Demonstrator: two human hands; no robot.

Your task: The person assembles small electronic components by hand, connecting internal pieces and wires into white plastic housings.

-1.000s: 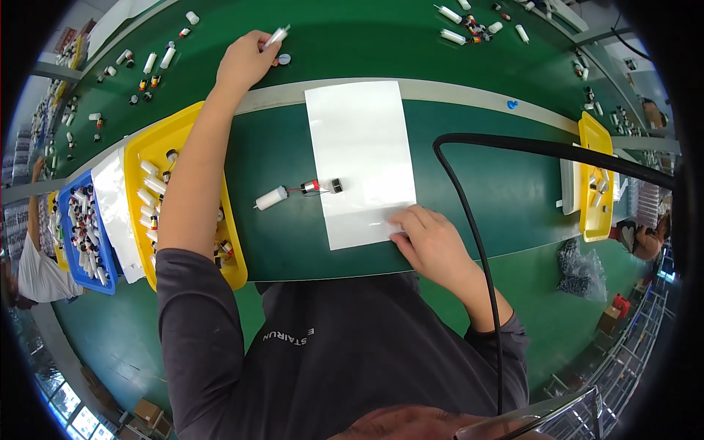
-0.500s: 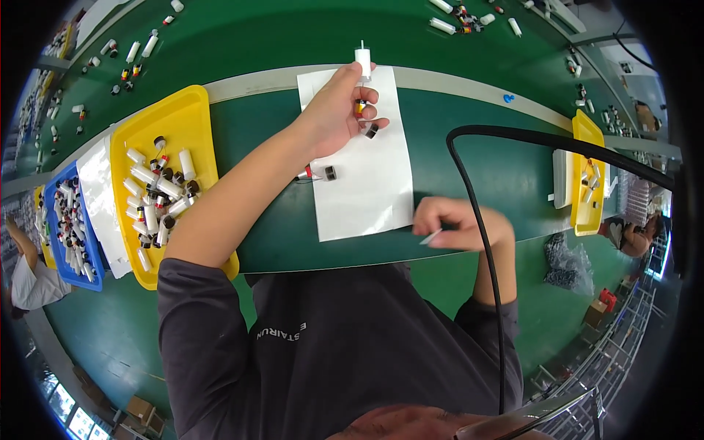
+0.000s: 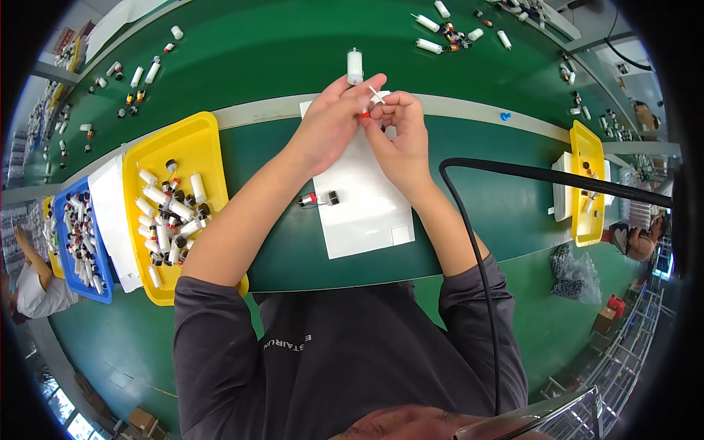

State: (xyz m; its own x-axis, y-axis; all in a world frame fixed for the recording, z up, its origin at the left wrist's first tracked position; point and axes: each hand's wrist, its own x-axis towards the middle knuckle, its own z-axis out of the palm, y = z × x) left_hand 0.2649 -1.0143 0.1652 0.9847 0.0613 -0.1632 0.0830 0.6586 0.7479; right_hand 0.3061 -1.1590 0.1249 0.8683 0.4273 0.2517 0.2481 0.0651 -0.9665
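My left hand (image 3: 326, 132) is over the far end of a white sheet (image 3: 363, 198), its fingers closed around a small wired part with a red band (image 3: 364, 114). A white cylinder (image 3: 355, 66) rises just beyond its fingertips and seems gripped there too. My right hand (image 3: 402, 143) meets it from the right, fingertips pinched around a thin white strip (image 3: 376, 94) beside the red band. The fingers partly hide where these pieces touch. On the sheet's left edge lies another small red and black wired part (image 3: 309, 199).
At left, a yellow tray (image 3: 209, 147) holds several white cylinders and wired parts, with a blue tray (image 3: 103, 282) beyond. A black cable (image 3: 528, 170) arches across the right side. Loose parts lie on the green belt (image 3: 286, 44). Another yellow tray (image 3: 579, 139) stands far right.
My right hand has moved up from the sheet's near right corner to my left hand, bringing the small white piece. A small square outline now shows at that corner.
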